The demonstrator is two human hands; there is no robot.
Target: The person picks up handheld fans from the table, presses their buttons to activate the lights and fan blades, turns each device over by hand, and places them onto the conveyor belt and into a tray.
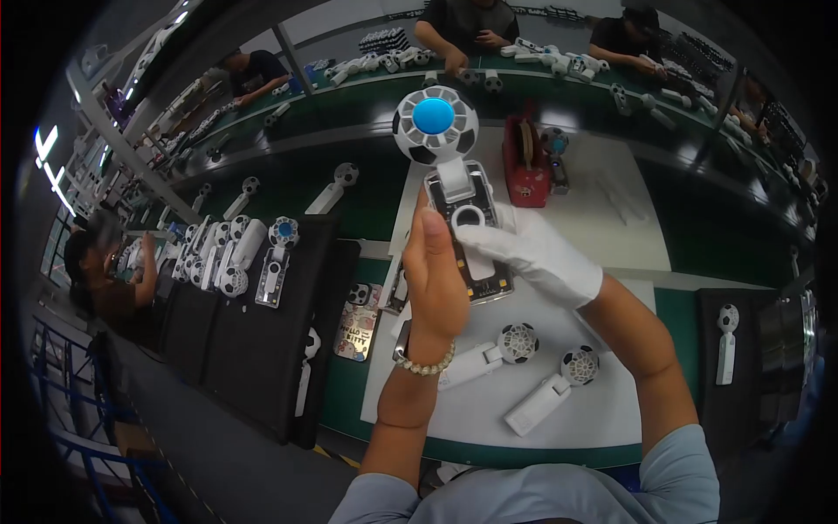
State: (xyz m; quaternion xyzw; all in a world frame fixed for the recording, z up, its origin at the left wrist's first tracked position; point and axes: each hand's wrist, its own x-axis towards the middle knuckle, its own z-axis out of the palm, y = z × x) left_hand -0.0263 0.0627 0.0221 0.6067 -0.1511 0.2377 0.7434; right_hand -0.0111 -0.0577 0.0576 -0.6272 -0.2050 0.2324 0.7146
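Note:
A white device with a football-patterned round head and a blue disc is held up over the white work board. Its lower body is open and shows a dark circuit board. My bare left hand, with a beaded bracelet, grips the body from the left side. On the right side my right hand, in a white glove, presses its fingers on the body beside a white ring. Two more white devices, one and another, lie on the board below my hands.
A red holder stands on the board behind. Several devices fill a black tray at left; a phone lies beside it. Another black tray is at right. People sit along the green conveyor and at far left.

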